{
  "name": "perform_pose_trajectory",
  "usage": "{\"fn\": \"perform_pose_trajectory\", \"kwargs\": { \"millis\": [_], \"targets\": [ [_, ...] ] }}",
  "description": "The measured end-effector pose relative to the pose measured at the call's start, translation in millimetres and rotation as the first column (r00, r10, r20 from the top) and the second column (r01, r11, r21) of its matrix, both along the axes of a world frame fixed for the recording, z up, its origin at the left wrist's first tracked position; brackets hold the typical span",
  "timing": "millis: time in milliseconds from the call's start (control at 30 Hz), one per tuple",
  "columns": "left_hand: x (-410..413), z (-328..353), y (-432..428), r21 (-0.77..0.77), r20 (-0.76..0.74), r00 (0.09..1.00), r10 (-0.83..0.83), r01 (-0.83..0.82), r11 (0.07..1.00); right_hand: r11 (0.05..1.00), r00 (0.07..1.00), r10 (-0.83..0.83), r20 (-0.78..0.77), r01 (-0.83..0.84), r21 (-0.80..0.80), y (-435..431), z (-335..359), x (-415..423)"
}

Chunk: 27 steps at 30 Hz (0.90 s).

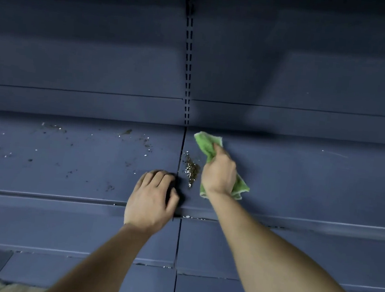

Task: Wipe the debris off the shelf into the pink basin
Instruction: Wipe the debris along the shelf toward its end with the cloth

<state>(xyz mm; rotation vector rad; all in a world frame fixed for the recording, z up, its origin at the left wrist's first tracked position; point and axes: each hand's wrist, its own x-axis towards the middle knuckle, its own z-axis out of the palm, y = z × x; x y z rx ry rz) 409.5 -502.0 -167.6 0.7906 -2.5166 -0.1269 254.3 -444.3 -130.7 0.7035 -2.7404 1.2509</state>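
Right hand clenched around green cloth, pressed on shelf beside the centre seam. Debris piled just left of cloth, near the front edge; more scattered over the left panel. Left hand curled, holding nothing visible, resting at front edge. Basin out of view.

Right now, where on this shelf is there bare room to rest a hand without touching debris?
The shelf panel right of the green cloth, back wall to front lip, looks bare. It is crowded at the seam: the debris pile lies between the left hand and right hand. The left panel carries scattered specks.
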Motion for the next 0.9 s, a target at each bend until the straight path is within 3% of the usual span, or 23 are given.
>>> {"fn": "perform_pose_trajectory", "kwargs": {
  "millis": [167,300,467,567,733,900],
  "targets": [
    [2.1,1.4,-2.5,-0.049,-0.024,1.0,-0.007,0.006,0.999,0.999,0.989,0.042,-0.142,-0.041,0.008,-0.9,-0.2,-60.2],
    [1.5,-4.6,-2.3,-0.08,-0.035,0.999,-0.027,0.024,0.997,0.978,0.977,0.175,-0.124,-0.158,0.14,-29.9,-8.1,-99.4],
    [1.1,-7.9,-3.1,-0.104,-0.033,0.999,-0.023,0.02,0.994,0.875,0.93,0.357,-0.085,-0.301,0.379,-60.3,-10.3,-99.0],
    [1.3,-6.8,-2.9,-0.103,-0.034,0.999,-0.023,0.02,0.994,0.825,0.889,0.45,-0.079,-0.38,0.417,-59.5,-8.2,-91.0],
    [2.2,-5.5,-1.9,-0.081,-0.032,0.999,-0.02,0.017,0.997,0.737,0.777,0.628,-0.038,-0.579,0.349,-38.8,-11.3,-68.0],
    [3.2,-1.3,-1.4,-0.037,-0.002,1.0,-0.028,0.027,0.999,0.804,0.813,0.58,0.056,-0.582,0.124,-14.9,-4.5,-45.4]
  ]
}}
